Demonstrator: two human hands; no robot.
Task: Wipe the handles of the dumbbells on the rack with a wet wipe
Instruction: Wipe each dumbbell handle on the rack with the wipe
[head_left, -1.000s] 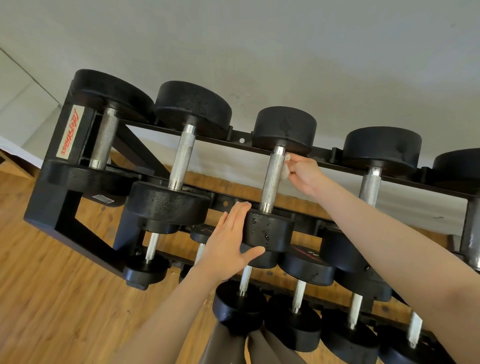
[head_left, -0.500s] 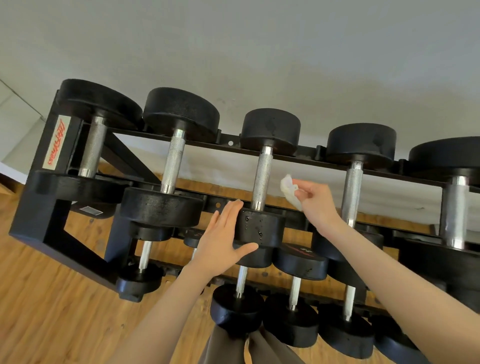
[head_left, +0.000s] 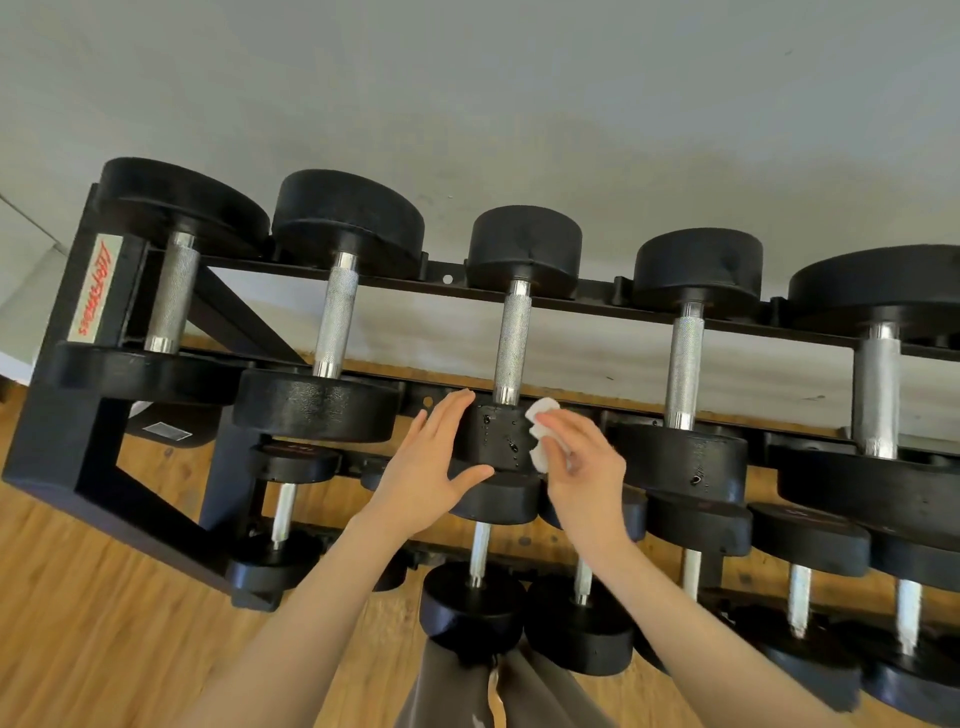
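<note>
A black steel three-tier rack (head_left: 98, 447) stands on a wood-plank floor (head_left: 78, 623) against a pale wall (head_left: 467, 93), its top tier carrying a row of black round-headed dumbbells with knurled silver handles. The middle dumbbell (head_left: 506, 441) of that row is the one being worked on: its near head shows a few wet drops, and its handle (head_left: 511, 343) runs up bare behind both hands. The left hand (head_left: 431, 467) lies with straight fingers flat against the left side of that near head, thumb under its lower edge, bracing it. The right hand (head_left: 582, 467) pinches a small crumpled white wet wipe (head_left: 540, 436) against the right side of the same head, below the handle and not on it. The next handle to the right (head_left: 685, 369) stands near. From here the risk, as I judge it, is that the wipe dabs the head and misses the handle, or that it has bunched too small to wrap the knurling and covers only one face of it. A hard push could also roll the dumbbell in its cradle.
</note>
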